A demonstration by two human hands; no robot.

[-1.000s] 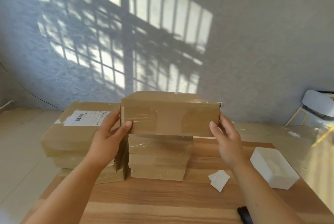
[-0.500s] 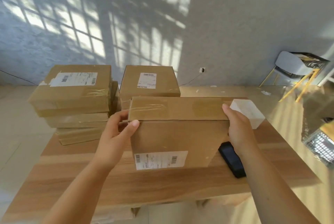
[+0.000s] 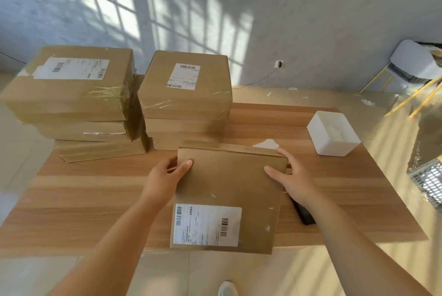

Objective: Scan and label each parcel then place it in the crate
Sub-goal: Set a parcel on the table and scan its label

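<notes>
Two stacks of taped cardboard boxes fill the upper left of the frame on the wooden worktop point(image 3: 95, 190): a left stack point(image 3: 71, 102) and a middle stack point(image 3: 186, 102), each topped by a box with a white shipping label. Just in front of the middle stack lies the parcel point(image 3: 229, 190), flat on the worktop at the centre of the frame, its near edge jutting past the worktop's front edge, its printed label point(image 3: 207, 225) facing up at the near end. The left hand point(image 3: 165, 177) closes its grip on the parcel's far left corner, thumb on top; the right hand point(image 3: 291, 176) grips the far right corner the same way. A dark handheld device point(image 3: 305, 215), partly hidden under the right forearm, lies beside the parcel. At right centre an open white box point(image 3: 333, 136) holds something white I cannot make out. A white scrap of paper point(image 3: 266, 143) peeks out behind the parcel. A mesh crate point(image 3: 428, 182) sits at the right edge.
</notes>
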